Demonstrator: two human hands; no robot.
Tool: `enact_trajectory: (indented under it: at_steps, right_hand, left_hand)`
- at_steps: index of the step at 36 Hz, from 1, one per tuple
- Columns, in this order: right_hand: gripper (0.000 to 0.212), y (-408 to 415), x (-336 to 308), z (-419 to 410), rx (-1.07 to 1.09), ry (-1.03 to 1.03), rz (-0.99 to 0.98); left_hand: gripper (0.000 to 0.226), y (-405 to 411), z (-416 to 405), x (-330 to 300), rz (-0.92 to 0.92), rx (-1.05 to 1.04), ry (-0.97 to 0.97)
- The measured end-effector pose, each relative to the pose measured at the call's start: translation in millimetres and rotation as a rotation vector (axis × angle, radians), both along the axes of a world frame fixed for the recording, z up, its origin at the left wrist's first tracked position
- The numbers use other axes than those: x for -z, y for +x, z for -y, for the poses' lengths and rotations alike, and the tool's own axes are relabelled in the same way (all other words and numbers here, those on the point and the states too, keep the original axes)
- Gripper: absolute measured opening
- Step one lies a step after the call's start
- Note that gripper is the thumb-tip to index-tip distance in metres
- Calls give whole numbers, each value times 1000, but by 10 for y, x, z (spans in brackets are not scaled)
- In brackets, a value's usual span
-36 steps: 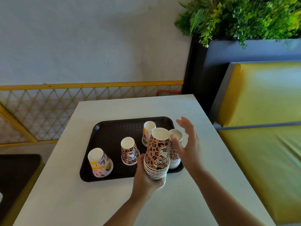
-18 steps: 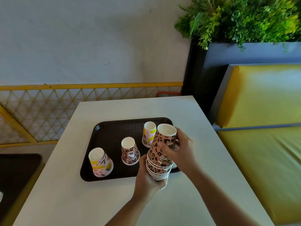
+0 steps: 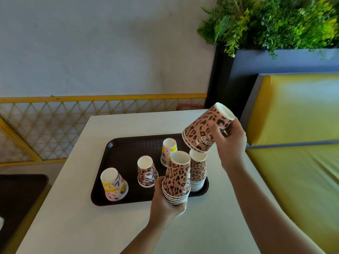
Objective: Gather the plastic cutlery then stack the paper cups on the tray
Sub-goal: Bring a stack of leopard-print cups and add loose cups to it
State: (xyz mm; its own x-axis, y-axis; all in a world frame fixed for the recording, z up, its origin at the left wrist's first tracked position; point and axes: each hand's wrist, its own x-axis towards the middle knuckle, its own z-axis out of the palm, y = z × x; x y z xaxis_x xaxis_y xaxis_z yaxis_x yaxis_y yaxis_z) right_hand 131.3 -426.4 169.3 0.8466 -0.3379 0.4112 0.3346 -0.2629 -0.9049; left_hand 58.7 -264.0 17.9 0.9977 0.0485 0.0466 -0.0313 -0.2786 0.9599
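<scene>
Leopard stack half behind cups

A: Printed paper cups, matt, with white unprinted bases, sit on a dark plastic tray whose floor looks finely textured.

B: The bench is smooth, matt and off-white. At right, the yellow seat shows a soft vinyl-like sheen; far left, a painted yellow lattice.
</scene>
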Motion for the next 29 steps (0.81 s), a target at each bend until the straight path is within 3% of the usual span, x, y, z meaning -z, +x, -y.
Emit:
enact_trajectory:
  at_steps: [17, 22, 29]
  right_hand:
    - [78, -44, 564, -56, -12, -416, -166]
    - [76, -240, 485, -208, -125, -416, -34]
    - [79, -390, 566, -403, -246, -424, -203]
  left_hand:
    - [83, 57, 16, -64, 32, 22, -29]
    - [82, 84, 43, -102, 27, 24, -57]
    - [83, 104, 77, -151, 82, 15, -23]
